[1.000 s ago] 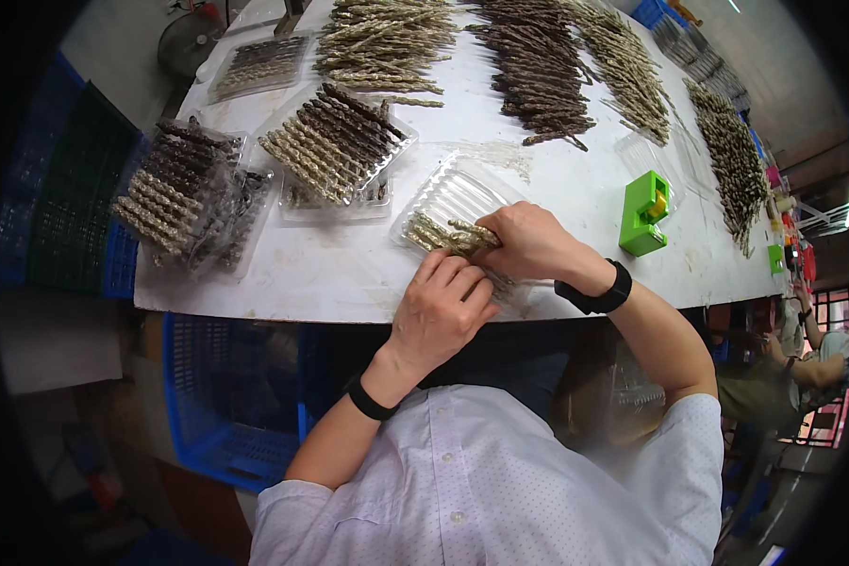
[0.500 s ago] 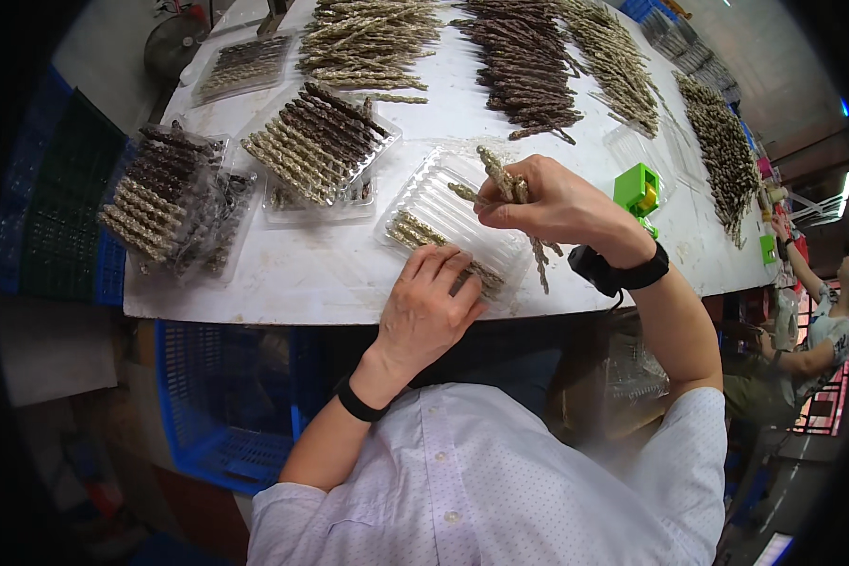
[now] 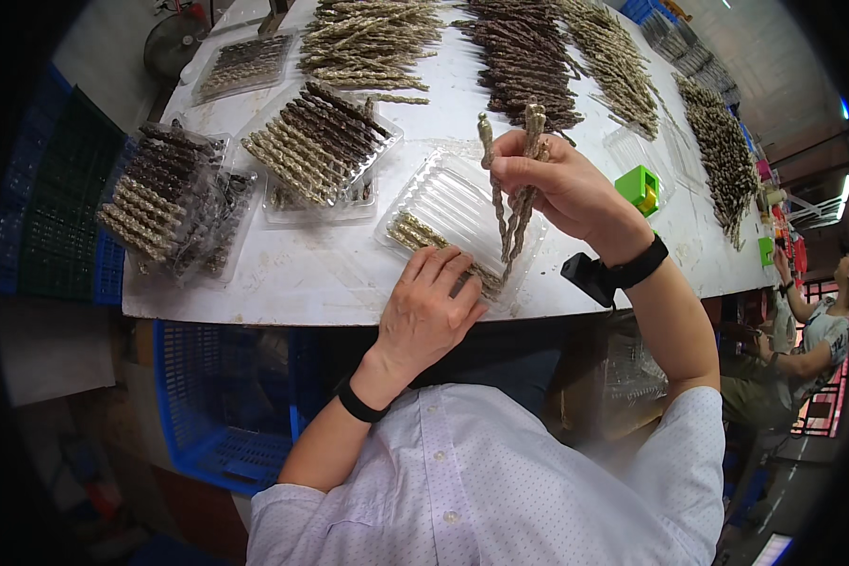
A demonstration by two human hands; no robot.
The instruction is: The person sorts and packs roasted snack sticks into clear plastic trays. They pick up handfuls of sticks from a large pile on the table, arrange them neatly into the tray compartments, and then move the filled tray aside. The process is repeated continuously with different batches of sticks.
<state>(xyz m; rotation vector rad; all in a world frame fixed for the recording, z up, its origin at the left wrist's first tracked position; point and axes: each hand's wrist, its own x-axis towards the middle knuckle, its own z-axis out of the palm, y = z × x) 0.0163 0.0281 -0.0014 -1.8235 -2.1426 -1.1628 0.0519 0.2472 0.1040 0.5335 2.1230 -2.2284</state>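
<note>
Fingers of the right hand (image 3: pixel 564 193) pinched pale twisted sticks (image 3: pixel 497 196) right of centre frame; those of the left hand (image 3: pixel 429 300) curled over the clear grooved tray (image 3: pixel 453 193) at centre, their grip unclear. Separating sticks seemed the step, placing one calling for alignment with a groove

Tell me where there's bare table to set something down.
Two patches: right of the right hand, between the green tape dispenser and the table's front edge; and front left, between the leftmost packed sticks and ridged plastic tray. The far side is crowded with dark twisted sticks and pale ones.
</note>
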